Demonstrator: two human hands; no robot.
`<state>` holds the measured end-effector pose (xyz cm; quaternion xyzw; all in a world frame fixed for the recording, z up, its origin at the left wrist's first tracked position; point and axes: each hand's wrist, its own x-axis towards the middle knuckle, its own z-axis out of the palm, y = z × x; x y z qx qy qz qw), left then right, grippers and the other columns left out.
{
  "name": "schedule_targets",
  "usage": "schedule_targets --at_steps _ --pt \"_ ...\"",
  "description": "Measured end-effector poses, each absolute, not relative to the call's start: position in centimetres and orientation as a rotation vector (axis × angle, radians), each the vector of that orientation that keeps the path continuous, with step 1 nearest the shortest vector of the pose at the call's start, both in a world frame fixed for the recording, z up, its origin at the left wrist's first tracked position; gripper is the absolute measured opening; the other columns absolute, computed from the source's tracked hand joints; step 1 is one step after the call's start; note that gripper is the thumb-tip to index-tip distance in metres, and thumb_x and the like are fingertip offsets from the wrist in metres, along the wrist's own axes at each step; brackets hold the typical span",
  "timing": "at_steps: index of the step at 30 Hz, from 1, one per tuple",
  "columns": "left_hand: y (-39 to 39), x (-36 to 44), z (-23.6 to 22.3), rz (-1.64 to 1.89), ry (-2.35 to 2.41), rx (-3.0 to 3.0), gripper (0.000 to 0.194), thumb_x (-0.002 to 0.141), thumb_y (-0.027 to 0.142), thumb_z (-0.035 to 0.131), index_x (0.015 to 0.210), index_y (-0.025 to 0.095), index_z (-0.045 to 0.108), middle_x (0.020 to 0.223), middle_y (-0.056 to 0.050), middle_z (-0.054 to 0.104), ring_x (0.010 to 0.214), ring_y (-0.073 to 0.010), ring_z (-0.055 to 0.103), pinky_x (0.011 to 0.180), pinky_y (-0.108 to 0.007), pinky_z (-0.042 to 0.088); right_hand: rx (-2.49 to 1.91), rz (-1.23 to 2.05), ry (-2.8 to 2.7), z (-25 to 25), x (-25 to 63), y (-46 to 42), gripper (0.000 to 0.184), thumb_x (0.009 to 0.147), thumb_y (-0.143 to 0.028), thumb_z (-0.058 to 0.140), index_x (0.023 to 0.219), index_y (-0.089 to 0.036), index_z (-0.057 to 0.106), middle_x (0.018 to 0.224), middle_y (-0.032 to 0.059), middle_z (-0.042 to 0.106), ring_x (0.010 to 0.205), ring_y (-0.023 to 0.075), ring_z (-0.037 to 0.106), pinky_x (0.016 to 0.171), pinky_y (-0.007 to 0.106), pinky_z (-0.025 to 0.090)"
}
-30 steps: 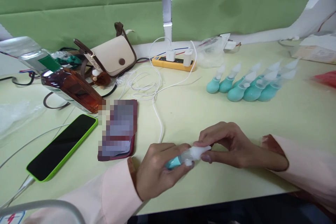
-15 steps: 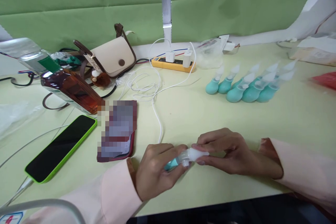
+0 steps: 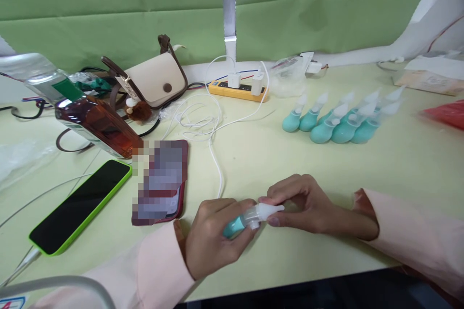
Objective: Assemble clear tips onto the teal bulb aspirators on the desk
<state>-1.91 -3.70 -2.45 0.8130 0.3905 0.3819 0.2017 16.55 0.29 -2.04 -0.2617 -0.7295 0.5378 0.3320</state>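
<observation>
My left hand [image 3: 213,239] is closed round the teal bulb of a small nasal aspirator [image 3: 239,222], held low over the table's front edge. My right hand [image 3: 302,203] pinches the clear white tip [image 3: 268,211] of the same aspirator between thumb and fingers. The two hands meet at the piece, tip pointing right. Several finished teal aspirators [image 3: 339,118] with clear tips lie in a row at the back right.
A green-cased phone [image 3: 81,205] and a dark red phone [image 3: 159,181] lie at the left. A bottle of brown liquid [image 3: 90,118], a cream handbag [image 3: 154,79], a yellow power strip [image 3: 239,89] with white cables [image 3: 213,135], and plastic bags [image 3: 290,75] stand behind.
Both hands have shifted slightly left and nearer with the aspirator. The white tip sits closer against the teal bulb than before.
</observation>
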Motion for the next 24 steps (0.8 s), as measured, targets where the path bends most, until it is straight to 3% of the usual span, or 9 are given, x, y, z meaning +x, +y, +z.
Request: schedule_targets --at_steps 5,9,18,24 --pt "-3.8 -1.8 -2.5 1.096 1.169 2.216 0.029 0.068 0.015 0.059 0.096 0.016 0.053 0.081 -0.003 0.065 0.069 -0.0139 0.060 0.062 -0.023 0.047 -0.717 1.231 -1.827 -1.6 16.7 0.2 0.015 0.069 -0.016 0.059 0.082 -0.016 0.066 0.059 0.0026 0.059 0.055 0.0106 0.052 0.048 0.023 0.042" --pt "-3.7 -1.7 -1.9 0.995 1.291 2.183 0.020 0.072 0.021 0.056 0.091 0.016 0.055 0.078 -0.003 0.065 0.068 -0.0145 0.059 0.061 -0.024 0.047 -0.727 1.158 -1.776 -1.3 16.7 0.3 0.017 0.071 -0.016 0.056 0.085 -0.018 0.066 0.058 0.0021 0.059 0.052 0.0096 0.052 0.046 0.022 0.043" --pt "-3.6 -1.9 -1.6 0.891 1.222 2.291 0.019 0.078 0.024 0.047 0.091 0.013 0.057 0.065 -0.004 0.059 0.059 -0.0141 0.055 0.052 -0.023 0.043 -0.867 1.337 -1.713 -2.5 16.4 0.5 0.023 0.067 -0.026 0.062 0.084 -0.012 0.066 0.057 0.0047 0.062 0.047 0.0097 0.053 0.042 0.022 0.047" --pt "-3.5 -1.7 -2.0 0.964 1.285 2.115 0.024 0.070 0.022 0.057 0.094 0.016 0.053 0.075 -0.002 0.062 0.067 -0.0134 0.057 0.060 -0.023 0.045 -0.889 1.353 -1.759 -2.3 16.5 0.6 0.024 0.066 -0.024 0.063 0.087 -0.012 0.065 0.064 0.0053 0.063 0.051 0.0095 0.053 0.046 0.021 0.046"
